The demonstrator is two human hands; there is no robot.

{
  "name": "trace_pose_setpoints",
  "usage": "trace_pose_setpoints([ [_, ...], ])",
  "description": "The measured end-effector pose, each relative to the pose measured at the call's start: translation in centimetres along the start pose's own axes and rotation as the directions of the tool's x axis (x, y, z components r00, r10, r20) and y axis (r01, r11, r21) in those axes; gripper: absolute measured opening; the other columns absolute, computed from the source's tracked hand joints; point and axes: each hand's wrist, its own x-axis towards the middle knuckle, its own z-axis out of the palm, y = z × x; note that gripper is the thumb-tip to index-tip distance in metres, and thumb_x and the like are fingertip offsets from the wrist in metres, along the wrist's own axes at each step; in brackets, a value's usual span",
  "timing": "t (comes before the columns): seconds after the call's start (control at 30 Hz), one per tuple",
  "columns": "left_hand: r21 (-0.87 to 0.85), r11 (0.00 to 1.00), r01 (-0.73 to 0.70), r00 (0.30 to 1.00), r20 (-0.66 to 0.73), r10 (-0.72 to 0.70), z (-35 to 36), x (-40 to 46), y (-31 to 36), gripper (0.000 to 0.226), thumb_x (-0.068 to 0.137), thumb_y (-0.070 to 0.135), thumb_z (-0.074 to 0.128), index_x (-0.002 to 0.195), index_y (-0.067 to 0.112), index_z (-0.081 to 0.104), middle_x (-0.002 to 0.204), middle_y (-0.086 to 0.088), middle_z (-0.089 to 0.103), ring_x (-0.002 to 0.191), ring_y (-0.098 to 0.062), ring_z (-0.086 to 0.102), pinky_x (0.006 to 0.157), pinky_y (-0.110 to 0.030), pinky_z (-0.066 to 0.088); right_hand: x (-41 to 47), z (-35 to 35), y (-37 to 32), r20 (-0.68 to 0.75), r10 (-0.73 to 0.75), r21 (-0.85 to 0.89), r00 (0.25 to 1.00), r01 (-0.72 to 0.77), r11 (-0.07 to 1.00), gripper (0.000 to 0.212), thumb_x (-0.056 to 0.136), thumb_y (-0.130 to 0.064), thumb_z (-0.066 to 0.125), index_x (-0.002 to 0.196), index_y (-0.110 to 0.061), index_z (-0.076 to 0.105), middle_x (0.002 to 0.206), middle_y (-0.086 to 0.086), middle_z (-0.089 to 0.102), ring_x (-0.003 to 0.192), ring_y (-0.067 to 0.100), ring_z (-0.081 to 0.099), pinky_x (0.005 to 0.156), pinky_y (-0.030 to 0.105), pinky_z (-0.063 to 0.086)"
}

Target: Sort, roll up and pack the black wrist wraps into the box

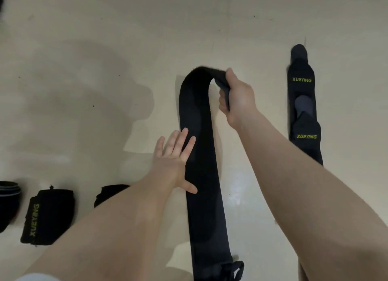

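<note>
Lying lengthwise away from the person, the long wrap (pixel 201 175) is arching at its far end — the right hand (pixel 236 98) is gripping that end. The left hand (pixel 176 161) is pressing flat, fingers spread, on its middle.

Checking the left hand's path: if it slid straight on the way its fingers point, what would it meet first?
The left hand lies flat on the long wrap, fingers pointing up along it. It would probably just meet more wrap, then the raised fold held by the right hand.

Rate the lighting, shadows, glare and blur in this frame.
Head view: dim, soft light; a broad shadow of the person falls on the floor at left; mild glare right of the long wrap; XUEYING print on the flat wraps stays legible; edges bend from the wide lens.
</note>
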Motion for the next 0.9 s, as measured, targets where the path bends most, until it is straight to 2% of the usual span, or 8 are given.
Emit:
trace_pose_setpoints([
  [0.07, 0.005, 1.0, 0.003, 1.0, -0.002, -0.003, 0.0, -0.1, 0.1, 0.139, 0.057, 0.084, 0.059, 0.122, 0.024, -0.048, 0.121, -0.004, -0.061, 0.127, -0.022, -0.047, 0.106, -0.05, -0.023, 0.5, 0.8, -1.3, 0.179, 0.004, 0.196, 0.984, -0.039, 0.98, 0.038, 0.1, -0.039, 0.04, 0.112, -0.009, 0.059, 0.098, 0.004, 0.067, 0.092, 0.014, 0.065, 0.076, 0.025, 0.052],
  [0.1, 0.002, 1.0, 0.003, 1.0, -0.006, -0.003, 0.1, -0.1, 0.1, 0.139, 0.057, 0.084, 0.059, 0.122, 0.024, -0.048, 0.12, -0.004, -0.062, 0.125, -0.022, -0.048, 0.107, -0.05, -0.023, 0.7, 1.1, -1.4, 0.257, 0.011, 0.241, 0.966, -0.075, 0.968, 0.05, 0.1, -0.045, 0.034, 0.13, -0.008, 0.049, 0.125, 0.006, 0.059, 0.12, 0.017, 0.054, 0.098, 0.03, 0.045],
  [0.17, -0.013, 1.0, -0.004, 1.0, -0.023, 0.003, 0.2, -0.3, -0.1, 0.139, 0.057, 0.082, 0.06, 0.123, 0.025, -0.048, 0.116, -0.002, -0.065, 0.12, -0.02, -0.05, 0.107, -0.049, -0.023, 0.8, 1.3, -1.1, 0.339, 0.011, 0.346, 0.941, -0.136, 0.928, 0.069, 0.097, -0.059, 0.022, 0.148, -0.013, 0.026, 0.152, 0.004, 0.032, 0.142, 0.016, 0.027, 0.115, 0.035, 0.024],
  [0.27, -0.046, 0.999, -0.021, 0.999, -0.039, 0.02, 0.2, -0.4, -0.2, 0.138, 0.058, 0.08, 0.062, 0.124, 0.027, -0.046, 0.12, -0.001, -0.063, 0.126, -0.019, -0.047, 0.108, -0.048, -0.022, -0.1, 0.6, 0.8, 0.281, 0.032, 0.329, 0.959, -0.128, 0.936, 0.065, 0.097, -0.059, 0.02, 0.148, -0.019, 0.028, 0.151, 0.004, 0.035, 0.14, 0.017, 0.032, 0.115, 0.036, 0.026],
  [0.33, -0.039, 0.999, -0.013, 1.0, -0.014, 0.013, 0.2, -0.3, -0.1, 0.137, 0.059, 0.08, 0.063, 0.123, 0.027, -0.047, 0.121, 0.0, -0.062, 0.129, -0.02, -0.046, 0.108, -0.049, -0.022, -2.0, -0.4, 3.4, 0.143, -0.017, -0.101, 0.99, 0.032, 0.994, 0.048, 0.102, -0.043, 0.028, 0.137, -0.016, 0.046, 0.136, 0.001, 0.051, 0.128, 0.016, 0.046, 0.108, 0.031, 0.036],
  [0.47, -0.003, 1.0, 0.0, 0.999, -0.039, 0.0, 0.4, -0.2, 0.0, 0.137, 0.058, 0.083, 0.059, 0.123, 0.026, -0.047, 0.125, 0.0, -0.06, 0.131, -0.021, -0.043, 0.113, -0.05, -0.017, -6.9, -3.8, 10.1, 0.104, -0.305, -0.705, 0.947, 0.287, 0.649, 0.025, 0.096, -0.016, 0.046, 0.118, -0.012, 0.057, 0.119, 0.001, 0.055, 0.103, 0.011, 0.054, 0.088, 0.019, 0.039],
  [0.8, -0.021, 0.999, 0.028, 0.947, -0.32, -0.033, 1.7, -1.6, 0.6, 0.135, 0.058, 0.081, 0.061, 0.143, 0.027, -0.029, 0.151, -0.002, -0.037, 0.143, -0.028, -0.02, 0.114, -0.054, -0.002, -20.5, -13.4, 19.3, 0.018, 0.034, -0.925, 0.999, 0.004, 0.379, 0.033, 0.094, -0.042, 0.047, 0.112, -0.015, 0.055, 0.102, -0.003, 0.063, 0.095, 0.018, 0.059, 0.076, 0.028, 0.046],
  [0.9, 0.053, 0.995, 0.089, 0.866, -0.498, -0.051, 2.8, -3.6, 2.1, 0.12, 0.072, 0.072, 0.058, 0.147, 0.022, -0.022, 0.154, -0.009, -0.028, 0.145, -0.032, -0.013, 0.114, -0.055, 0.0, -23.3, -15.0, 21.6, 0.077, 0.039, -0.878, 0.996, 0.049, 0.476, 0.04, 0.09, -0.042, 0.054, 0.121, -0.016, 0.049, 0.108, -0.007, 0.059, 0.1, 0.016, 0.058, 0.08, 0.026, 0.045],
])
